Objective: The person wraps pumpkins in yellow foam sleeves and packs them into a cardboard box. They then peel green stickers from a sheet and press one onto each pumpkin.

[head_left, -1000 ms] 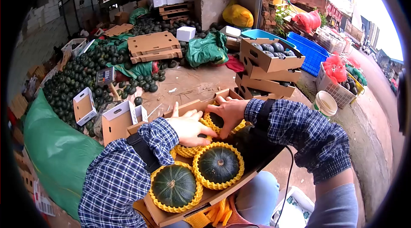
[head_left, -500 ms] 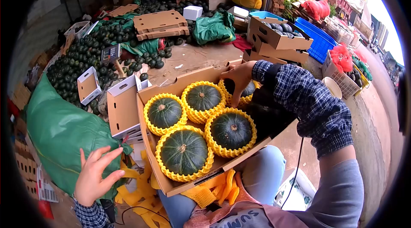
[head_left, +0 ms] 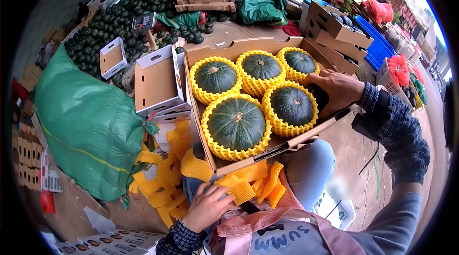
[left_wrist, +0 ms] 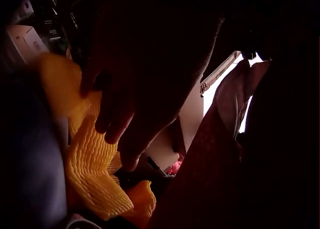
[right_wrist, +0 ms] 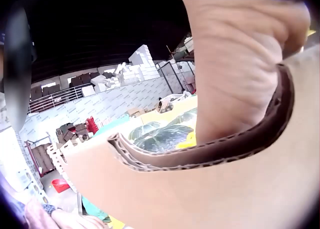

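Observation:
A cardboard box [head_left: 267, 44] tilts over the person's lap in the head view. Inside it sit several dark green pumpkins [head_left: 237, 117] wearing yellow foam nets [head_left: 213, 147]. At the box's right end my right hand [head_left: 337, 90] reaches in, thumb and fingers curled round a shaded dark pumpkin [head_left: 319, 96] that shows no net. Much of that pumpkin is hidden by the hand. The right wrist view has the palm beyond the box's cut-out wall [right_wrist: 210, 189]. My left hand [head_left: 208, 207] is at the lap, its relaxed fingertips at a loose yellow foam net [left_wrist: 92, 164].
More yellow nets [head_left: 165, 193] lie left of the lap. A bulging green sack [head_left: 88, 121] stands at left beside open cardboard trays [head_left: 158, 80]. Behind are a heap of pumpkins [head_left: 88, 39], a scale [head_left: 143, 22] and stacked boxes [head_left: 334, 39].
My left hand has left the netted pumpkins, swung out to the left and come down to the loose nets. My right hand has shifted from the back netted pumpkin to the box's right end.

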The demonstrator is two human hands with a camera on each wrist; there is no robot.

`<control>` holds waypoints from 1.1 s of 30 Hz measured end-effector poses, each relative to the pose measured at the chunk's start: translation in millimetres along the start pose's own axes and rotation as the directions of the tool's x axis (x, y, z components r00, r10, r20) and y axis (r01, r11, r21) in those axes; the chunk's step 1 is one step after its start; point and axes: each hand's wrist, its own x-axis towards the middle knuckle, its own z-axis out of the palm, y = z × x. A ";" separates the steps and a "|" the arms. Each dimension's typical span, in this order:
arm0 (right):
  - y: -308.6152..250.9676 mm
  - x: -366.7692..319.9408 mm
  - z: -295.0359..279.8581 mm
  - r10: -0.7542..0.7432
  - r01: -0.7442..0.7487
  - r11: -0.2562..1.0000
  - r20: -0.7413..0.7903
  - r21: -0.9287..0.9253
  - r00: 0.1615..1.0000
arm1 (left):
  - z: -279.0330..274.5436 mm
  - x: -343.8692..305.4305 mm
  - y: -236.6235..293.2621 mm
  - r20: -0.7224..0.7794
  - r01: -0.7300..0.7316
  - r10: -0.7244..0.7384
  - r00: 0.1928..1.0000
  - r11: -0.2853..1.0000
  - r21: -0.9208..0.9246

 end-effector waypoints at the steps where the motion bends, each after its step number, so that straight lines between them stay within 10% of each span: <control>1: -16.4 -0.6 -11.4 0.103 -0.093 0.984 0.058 -0.151 0.993 | 9.9 8.7 -1.2 -0.017 -0.055 0.058 0.998 0.991 0.119; 4: -43.9 -9.7 -32.2 0.156 -0.182 0.790 -0.096 -0.585 0.983 | 20.7 29.6 3.6 -0.127 0.052 -0.023 0.992 0.972 0.230; 7: -65.3 -14.2 -76.4 0.151 -0.240 0.858 -0.224 -0.454 0.963 | 15.4 35.1 2.7 -0.398 0.264 -0.205 0.894 0.959 0.100; 9: -71.9 -1.3 -91.9 -0.034 -0.046 0.956 -0.264 -0.291 0.964 | 18.6 34.7 -15.6 -0.041 0.404 -0.404 0.914 0.915 -0.012; 14: -97.6 66.5 -68.1 -0.310 0.272 0.947 -0.266 -0.169 0.913 | 29.4 26.6 -21.5 0.066 0.217 -0.211 0.975 0.970 -0.110; 16: -94.9 86.2 -47.3 -0.355 0.343 0.935 -0.240 -0.091 0.904 | 29.4 14.5 -13.7 -0.117 0.194 -0.176 0.977 0.968 0.162; 18: -95.1 90.1 -49.1 -0.370 0.352 0.929 -0.223 -0.117 0.902 | 42.1 4.9 -20.8 0.075 0.349 -0.374 0.924 0.909 0.227; 20: -112.5 68.2 -57.9 -0.418 0.346 0.905 -0.370 -0.247 0.829 | 46.2 -5.0 -27.3 0.159 0.318 -0.355 0.921 0.923 0.217; 22: -148.8 27.7 -74.7 -0.448 0.348 0.894 -0.536 -0.283 0.716 | 56.1 -19.0 -28.3 -0.388 0.083 -0.004 0.922 0.979 0.185; 24: -181.9 -16.8 -60.6 -0.439 0.497 0.865 -0.580 -0.066 0.686 | 22.0 -21.2 -10.1 -0.316 0.181 -0.244 0.917 0.960 -0.215; 26: -186.4 -25.0 -5.6 -0.679 0.780 0.523 -0.385 0.343 0.625 | -16.6 -23.6 11.4 -0.389 0.152 -0.393 0.833 0.839 -0.522; 30: -266.4 8.9 51.2 -0.388 0.465 0.523 -0.287 0.715 0.876 | -60.1 -20.5 74.6 -0.595 -0.301 -0.429 0.680 0.577 -0.759; 32: -276.1 22.9 46.4 -0.364 0.567 0.479 -0.436 0.670 0.823 | -66.8 -36.2 74.9 -0.582 -0.296 -0.255 0.772 0.666 -0.685; 33: -280.2 23.9 44.8 -0.395 0.633 0.441 -0.496 0.636 0.774 | -65.7 -35.8 81.0 -0.667 -0.338 -0.317 0.674 0.671 -0.660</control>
